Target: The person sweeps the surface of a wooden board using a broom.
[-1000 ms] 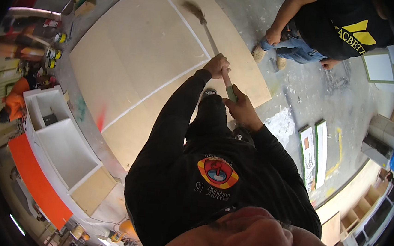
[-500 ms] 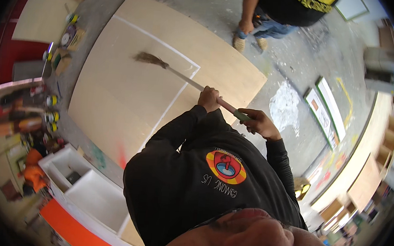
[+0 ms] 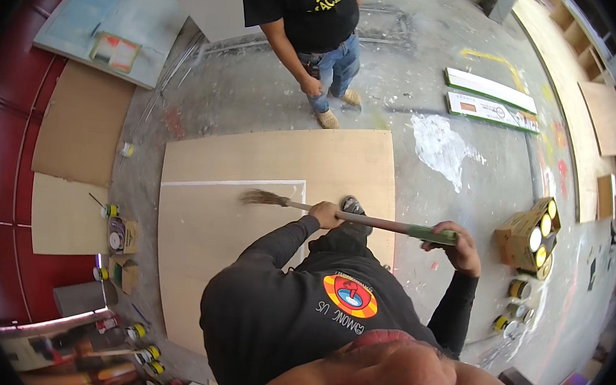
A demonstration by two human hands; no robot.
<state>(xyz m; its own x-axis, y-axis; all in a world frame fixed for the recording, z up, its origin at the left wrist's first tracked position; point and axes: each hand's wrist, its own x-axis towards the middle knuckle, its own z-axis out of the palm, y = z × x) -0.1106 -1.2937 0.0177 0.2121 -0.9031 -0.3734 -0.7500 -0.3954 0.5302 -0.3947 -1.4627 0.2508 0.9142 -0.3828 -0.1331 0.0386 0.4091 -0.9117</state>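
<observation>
A broom (image 3: 374,222) with a pinkish stick and ragged brown bristles (image 3: 264,198) lies across in front of my body. My left hand (image 3: 326,214) is wrapped round the stick, close to the bristles. Farther right, my right hand (image 3: 460,249) is closed on the green-covered end of the handle. The bristles are over a large tan wooden board (image 3: 354,153) on the floor, near the corner of a white line (image 3: 233,182); I cannot tell whether they touch it. My dark shoe (image 3: 351,204) shows on the board beside the stick.
Another person (image 3: 313,30) stands just past the board's far edge. White-and-green long packages (image 3: 492,109) lie far right. A carton of cans (image 3: 529,235) and loose cans (image 3: 519,289) stand at the right. Sheets (image 3: 78,127) and more cans (image 3: 109,211) are at the left.
My view and body have turned, so the board and the other person appear farther left. The broom now lies flatter across the picture, and my right hand is farther out to the right.
</observation>
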